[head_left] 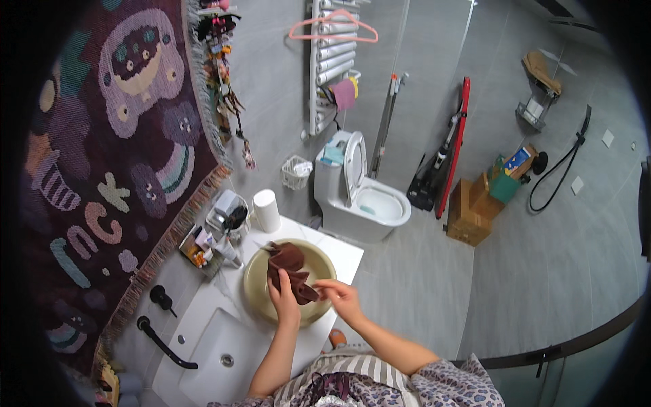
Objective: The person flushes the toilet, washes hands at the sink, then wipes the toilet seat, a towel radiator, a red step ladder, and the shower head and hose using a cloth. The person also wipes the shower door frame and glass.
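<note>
A dark brown cloth (286, 261) hangs bunched over a beige round basin (255, 298) on the white counter. My left hand (285, 296) is closed round the cloth's near side, thumb uppermost. Just to the right of the cloth's lower tip is my right hand (341, 300), its fingers bent and somewhat apart, slightly blurred. Whether its fingertips touch the cloth is hard to see. The cloth hides much of the basin's inside.
A white sink (211, 353) with a black tap (166, 344) lies left of my forearms. A white paper roll (266, 209) and a toiletry organizer (215, 252) stand behind. Beyond are a toilet (380, 203), a vacuum cleaner (434, 169) and cardboard boxes (468, 220).
</note>
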A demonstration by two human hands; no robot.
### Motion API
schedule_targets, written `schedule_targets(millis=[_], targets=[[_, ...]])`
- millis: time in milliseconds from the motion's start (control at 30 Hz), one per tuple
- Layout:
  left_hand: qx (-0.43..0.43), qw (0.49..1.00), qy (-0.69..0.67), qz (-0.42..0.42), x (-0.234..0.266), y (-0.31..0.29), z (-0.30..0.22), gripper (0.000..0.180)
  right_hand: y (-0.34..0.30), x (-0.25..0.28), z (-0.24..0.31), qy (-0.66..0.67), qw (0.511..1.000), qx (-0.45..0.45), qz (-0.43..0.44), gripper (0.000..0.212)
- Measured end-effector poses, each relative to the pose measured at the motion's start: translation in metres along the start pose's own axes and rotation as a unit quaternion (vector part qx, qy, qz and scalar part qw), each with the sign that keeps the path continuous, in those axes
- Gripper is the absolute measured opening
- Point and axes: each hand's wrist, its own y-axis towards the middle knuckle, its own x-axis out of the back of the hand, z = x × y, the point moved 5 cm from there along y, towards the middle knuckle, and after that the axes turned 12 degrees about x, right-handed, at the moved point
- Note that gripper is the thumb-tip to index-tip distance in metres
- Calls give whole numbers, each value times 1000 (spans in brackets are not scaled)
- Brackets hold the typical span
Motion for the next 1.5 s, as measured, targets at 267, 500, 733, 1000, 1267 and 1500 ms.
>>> schedule_targets(millis=[267, 500, 733, 1000, 1267, 1500], targets=[[-13, 922, 66, 382, -60, -36, -5, 55, 24, 14, -15, 345, 883, -314, -47, 42], [-61, 973, 39, 220, -39, -15, -22, 33, 39, 41, 26, 74, 974, -202, 71, 35], [-177, 962, 154, 141, -54, -8, -44, 18, 78, 57, 104, -176, 973, 114, 99, 28], [-196, 939, 226, 169, -77, 7, -49, 16, 91, 91, 103, -327, 945, -4, -13, 33], [-42, 955, 70, 284, -131, 18, -42, 17, 100, 124, 98, 174, 974, -140, -48, 28], [50, 919, 215, 328, -158, 26, 7, 18, 77, 160, 82, 277, 936, -147, -158, 39]])
